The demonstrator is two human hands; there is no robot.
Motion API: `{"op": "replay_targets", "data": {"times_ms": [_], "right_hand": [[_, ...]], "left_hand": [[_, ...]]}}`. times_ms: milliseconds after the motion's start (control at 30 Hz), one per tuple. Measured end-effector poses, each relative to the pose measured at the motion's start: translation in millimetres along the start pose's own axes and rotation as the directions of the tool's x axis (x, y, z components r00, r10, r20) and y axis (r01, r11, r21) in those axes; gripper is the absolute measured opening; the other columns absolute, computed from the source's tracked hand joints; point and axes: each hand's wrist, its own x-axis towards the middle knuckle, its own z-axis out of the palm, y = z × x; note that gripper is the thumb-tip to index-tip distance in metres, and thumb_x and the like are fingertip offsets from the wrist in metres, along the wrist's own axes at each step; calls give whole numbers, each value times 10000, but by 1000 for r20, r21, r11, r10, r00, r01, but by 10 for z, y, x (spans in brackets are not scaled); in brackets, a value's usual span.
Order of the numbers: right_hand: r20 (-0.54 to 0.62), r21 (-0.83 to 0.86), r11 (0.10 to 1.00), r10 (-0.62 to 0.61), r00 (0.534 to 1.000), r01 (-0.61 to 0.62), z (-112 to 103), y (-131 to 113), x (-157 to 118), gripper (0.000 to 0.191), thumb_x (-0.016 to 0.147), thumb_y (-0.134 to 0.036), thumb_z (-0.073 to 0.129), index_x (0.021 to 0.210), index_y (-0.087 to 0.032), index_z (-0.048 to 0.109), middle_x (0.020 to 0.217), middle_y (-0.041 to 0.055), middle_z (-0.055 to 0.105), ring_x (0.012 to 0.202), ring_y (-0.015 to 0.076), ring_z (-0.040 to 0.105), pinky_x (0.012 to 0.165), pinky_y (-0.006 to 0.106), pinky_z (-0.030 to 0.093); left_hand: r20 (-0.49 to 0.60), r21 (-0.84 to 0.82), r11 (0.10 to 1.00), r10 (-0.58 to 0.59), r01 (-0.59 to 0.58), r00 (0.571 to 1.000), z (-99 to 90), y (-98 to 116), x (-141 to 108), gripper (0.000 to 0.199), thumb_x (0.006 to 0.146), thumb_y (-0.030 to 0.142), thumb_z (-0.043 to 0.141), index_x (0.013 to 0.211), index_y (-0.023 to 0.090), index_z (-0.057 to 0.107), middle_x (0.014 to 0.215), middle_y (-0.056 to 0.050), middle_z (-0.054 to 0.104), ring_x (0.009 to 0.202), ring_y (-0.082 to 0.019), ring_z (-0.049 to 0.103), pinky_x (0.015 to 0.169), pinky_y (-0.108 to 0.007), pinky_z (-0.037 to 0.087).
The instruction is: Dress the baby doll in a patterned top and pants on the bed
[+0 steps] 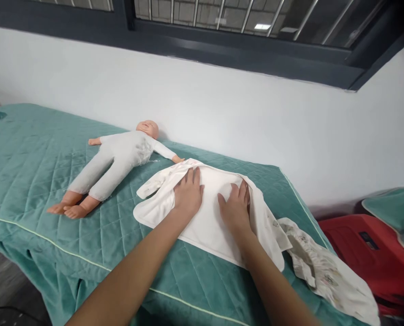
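A white baby top (210, 213) lies spread on the green quilted cover, its front panels folded outward to the sides. My left hand (189, 192) rests flat on its left part, fingers stretched out and pointing away from me. On the right part lies my right hand (236, 206), fingers extended, the tips at the edge of the folded panel. A baby doll (120, 151) in a white cloth body lies on its back to the left, one hand close to the top's upper edge. Patterned baby pants (334, 276) lie crumpled at the right, by the top's sleeve.
The green quilted cover (52, 158) drapes over the bed's front edge. A white wall (222, 113) runs behind it, under a dark window frame (222, 45) with metal bars. To the right is a red plastic object (365, 244) with green cloth (399, 213) over it.
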Motion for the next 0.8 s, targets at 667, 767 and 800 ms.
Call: {"op": "replay_targets", "data": {"times_ms": [667,767,800], "right_hand": [[35,95,994,-59,998,56,302,237,391,540,952,-353,405,1387,-35,378,1609,242,139,1481,340,204,1185,501,252],[67,91,995,-47,997,41,321,251,396,563,960,-363,388,1422,-42,354,1614,233,143,1480,344,214,1182,506,258],[80,88,995,-42,996,35,325,253,398,579,963,-365,383,1437,-35,341,1616,231,141,1481,345,210,1185,494,256]], "left_hand": [[-1,81,993,-86,86,996,321,-47,286,633,946,196,324,1568,218,203,1619,-72,266,1402,-278,388,1086,-424,435],[38,58,993,-104,102,994,325,-50,299,615,968,294,330,1564,197,215,1625,-77,251,1428,-289,351,1090,-438,431],[55,51,993,-110,107,992,325,-51,304,611,972,317,327,1560,186,228,1625,-80,248,1437,-290,336,1099,-440,421]]}}
